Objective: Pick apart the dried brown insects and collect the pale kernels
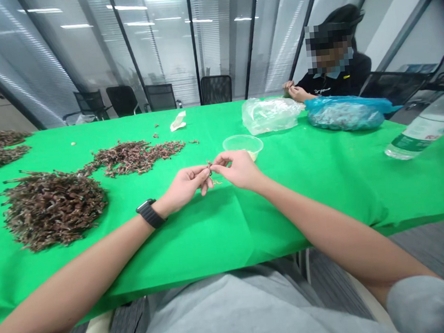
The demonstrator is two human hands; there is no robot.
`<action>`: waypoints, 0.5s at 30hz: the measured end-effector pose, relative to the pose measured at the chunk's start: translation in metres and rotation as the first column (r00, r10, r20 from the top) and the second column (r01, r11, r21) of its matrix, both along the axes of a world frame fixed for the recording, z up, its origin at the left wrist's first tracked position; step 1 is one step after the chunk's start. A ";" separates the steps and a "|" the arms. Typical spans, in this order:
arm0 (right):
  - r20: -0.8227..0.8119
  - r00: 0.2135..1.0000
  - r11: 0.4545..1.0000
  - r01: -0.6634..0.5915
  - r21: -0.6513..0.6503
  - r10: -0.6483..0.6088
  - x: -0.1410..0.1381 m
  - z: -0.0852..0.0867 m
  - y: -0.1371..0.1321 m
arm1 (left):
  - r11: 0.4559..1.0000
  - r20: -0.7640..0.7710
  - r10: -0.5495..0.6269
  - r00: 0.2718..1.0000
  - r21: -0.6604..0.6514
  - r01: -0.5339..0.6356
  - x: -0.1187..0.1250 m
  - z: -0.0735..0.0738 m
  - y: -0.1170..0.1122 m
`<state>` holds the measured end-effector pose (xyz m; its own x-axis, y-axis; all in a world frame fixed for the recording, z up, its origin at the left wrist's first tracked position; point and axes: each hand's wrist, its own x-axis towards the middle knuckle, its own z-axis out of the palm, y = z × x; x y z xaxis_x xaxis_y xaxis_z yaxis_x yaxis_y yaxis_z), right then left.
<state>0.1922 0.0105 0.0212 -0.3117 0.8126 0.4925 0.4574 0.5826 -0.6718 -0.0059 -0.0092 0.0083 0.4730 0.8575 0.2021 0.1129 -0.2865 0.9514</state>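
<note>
Brown dried sprig, small, pinched between the curled fingertips of left hand and right hand, both nearly closed, above bright green tablecloth, clear plastic tub just beyond the fingers.

A bright green tablecloth spreads beneath dark brown heaps of dried sprigs. The tiny sprig looks brownish too, though it is too small to be sure. Beyond lie a vivid blue plastic bag and white-and-grey striped blinds.
</note>
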 end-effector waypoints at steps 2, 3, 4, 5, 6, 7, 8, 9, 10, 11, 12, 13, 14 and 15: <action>0.012 1.000 1.000 -0.002 0.004 0.001 0.000 0.000 -0.001 | 1.000 0.008 0.005 1.000 -0.007 -0.005 0.000 0.000 0.000; 0.018 1.000 1.000 -0.004 0.006 0.004 0.000 0.000 -0.001 | 1.000 0.014 0.008 1.000 -0.012 -0.008 0.001 0.000 0.001; 0.023 1.000 1.000 -0.010 0.007 0.009 -0.001 0.000 -0.002 | 1.000 0.020 0.012 1.000 -0.017 -0.012 0.001 0.000 0.001; 0.028 1.000 1.000 -0.015 0.007 0.015 -0.001 0.000 -0.002 | 1.000 0.025 0.018 1.000 -0.021 -0.017 0.001 0.000 0.001; 0.030 0.999 1.000 -0.019 0.006 0.019 0.000 0.000 -0.002 | 1.000 0.028 0.021 0.999 -0.024 -0.020 0.001 0.000 0.001; 0.029 0.999 1.000 -0.021 0.004 0.021 0.000 0.001 -0.002 | 0.999 0.028 0.023 0.999 -0.024 -0.022 0.001 0.000 0.001; 0.024 0.999 1.000 -0.022 -0.001 0.022 0.000 0.001 -0.002 | 0.999 0.027 0.023 0.999 -0.022 -0.023 0.001 0.000 0.001; 0.013 1.000 1.000 -0.025 -0.013 0.025 0.000 0.001 -0.002 | 1.000 0.024 0.023 0.999 -0.020 -0.023 0.001 0.000 0.000; -0.007 1.000 0.999 -0.028 -0.030 0.028 0.000 0.001 -0.001 | 1.000 0.020 0.022 1.000 -0.017 -0.022 0.001 0.000 0.000; -0.031 0.999 0.998 -0.034 -0.054 0.033 0.000 0.001 -0.001 | 1.000 0.017 0.021 1.000 -0.013 -0.020 0.001 0.000 0.000; -0.057 0.998 0.995 -0.043 -0.084 0.039 0.000 0.001 0.000 | 1.000 0.014 0.019 1.000 -0.010 -0.019 0.001 0.000 0.000; -0.083 0.996 0.992 -0.052 -0.117 0.043 0.000 0.001 0.001 | 1.000 0.011 0.017 1.000 -0.006 -0.017 0.001 0.001 0.000; -0.104 0.994 0.987 -0.060 -0.147 0.045 0.000 0.001 0.002 | 1.000 0.009 0.015 1.000 -0.003 -0.015 0.001 0.001 -0.001; -0.121 0.992 0.983 -0.067 -0.172 0.046 0.000 0.001 0.003 | 1.000 0.007 0.014 1.000 0.001 -0.014 0.001 0.001 -0.001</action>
<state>0.1926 0.0133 0.0220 -0.3087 0.8723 0.3793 0.3403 0.4736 -0.8123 -0.0050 -0.0098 0.0092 0.4599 0.8636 0.2065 0.1099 -0.2861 0.9519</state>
